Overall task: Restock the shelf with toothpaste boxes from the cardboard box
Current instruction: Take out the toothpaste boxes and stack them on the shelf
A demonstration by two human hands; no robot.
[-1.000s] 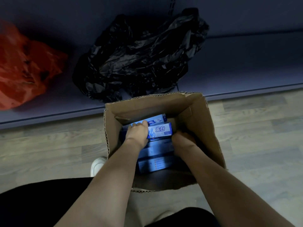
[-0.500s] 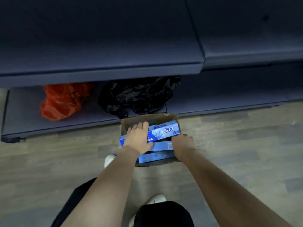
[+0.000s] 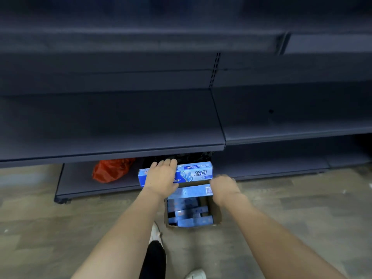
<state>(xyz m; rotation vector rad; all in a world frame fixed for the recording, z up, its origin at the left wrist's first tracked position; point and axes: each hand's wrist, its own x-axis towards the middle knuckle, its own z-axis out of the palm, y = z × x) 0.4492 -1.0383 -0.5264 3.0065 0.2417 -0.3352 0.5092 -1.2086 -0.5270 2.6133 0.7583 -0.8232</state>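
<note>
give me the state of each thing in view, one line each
left hand: holds the top toothpaste box, fingers over its far edge
right hand: blurred, at the right end of the lower toothpaste box
top toothpaste box: lifted, lying flat
lower toothpaste box: lifted above the carton
cardboard box: open, on the floor, boxes inside
orange bag: crumpled on the bottom shelf
middle shelf: bare
</note>
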